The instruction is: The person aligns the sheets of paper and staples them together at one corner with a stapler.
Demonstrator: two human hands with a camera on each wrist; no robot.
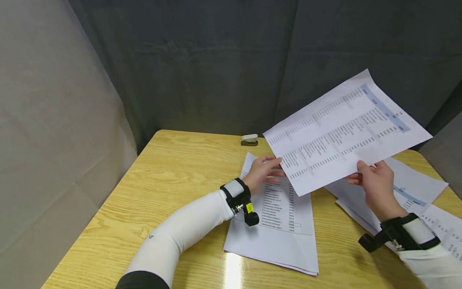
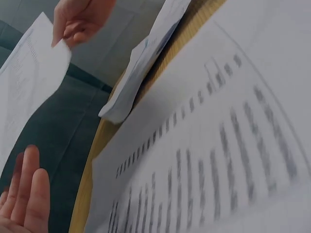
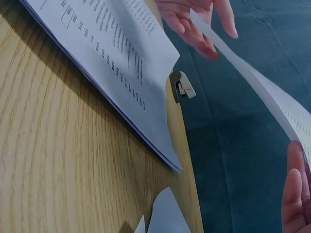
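Note:
My right hand (image 1: 357, 171) pinches the lower edge of a printed sheet (image 1: 343, 132) and holds it tilted in the air above the wooden table (image 1: 162, 180). My left hand (image 1: 279, 166) reaches over a stack of printed pages (image 1: 285, 233), its straight fingers touching the sheet's lower left edge. In the left wrist view the left fingers (image 2: 24, 194) lie straight, with the raised sheet (image 2: 29, 77) beyond them and the stack (image 2: 218, 145) close below. The right wrist view shows the sheet (image 3: 262, 92) edge-on, reaching the left hand (image 3: 199, 24).
A second, looser pile of printed pages (image 1: 415, 184) lies on the table to the right, under my right hand. A small stapler (image 1: 249, 139) sits at the table's far edge. A dark curtain hangs behind the table and a pale wall stands on the left.

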